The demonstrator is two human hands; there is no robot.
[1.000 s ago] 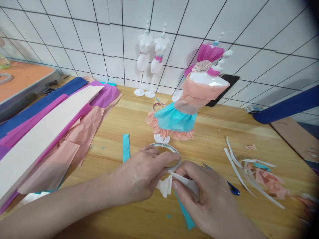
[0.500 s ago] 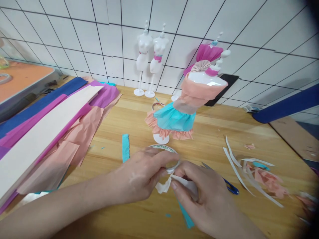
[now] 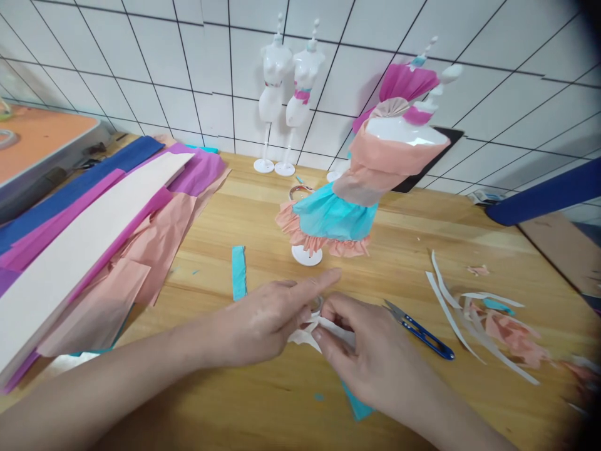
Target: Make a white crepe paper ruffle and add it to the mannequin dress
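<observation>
My left hand [image 3: 267, 319] is closed on a roll of tape [image 3: 317, 305], mostly hidden behind the fingers; its index finger stretches out over the roll. Close beside it, my right hand [image 3: 361, 338] pinches a thin white paper strip [image 3: 340, 334] between thumb and fingers. Part of the white strip hangs below the left fingertips. A turquoise paper strip [image 3: 357, 404] lies partly under my right hand. Just beyond my hands stands a mannequin in a peach and turquoise paper dress [image 3: 338, 213]. Blue-handled thread snips [image 3: 425, 332] lie to the right of my right hand.
Stacked coloured paper sheets [image 3: 94, 250] cover the left side. A short turquoise strip [image 3: 239, 272] lies past my left hand. White and peach scraps [image 3: 511, 338] are at the right. Small white mannequins [image 3: 275, 81] stand by the tiled wall, near another in magenta paper [image 3: 408, 81].
The tape roll has turned and dropped mostly out of sight behind my fingers. My left index finger is now stretched out. My hands have drawn closer together, and the view has tilted slightly.
</observation>
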